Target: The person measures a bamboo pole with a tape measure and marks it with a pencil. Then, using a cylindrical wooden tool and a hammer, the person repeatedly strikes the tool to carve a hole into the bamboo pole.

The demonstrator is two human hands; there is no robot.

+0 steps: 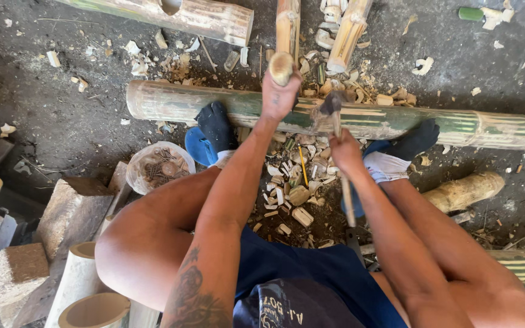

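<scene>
Dark, dusty floor (62,121) lies under me, strewn with pale bamboo chips (293,182) heaped thickest between my feet. Across it, from left to right, runs a long green bamboo pole (396,121); both my dark-socked feet rest against its near side, the one on the left of the view in a blue sandal (197,146). My left hand (279,91) sits on top of the pole, its grip wrapped round a short wooden-handled tool (281,65) that stands upright on the bamboo. My right hand (344,152) is closed round the handle of a hammer (330,104), whose dark head is blurred just beside the left hand, over the pole. Left of my knee stands a round tub of dark nails (159,165). Cut bamboo tubes (92,304) stand at the lower left corner, more poles beyond.
</scene>
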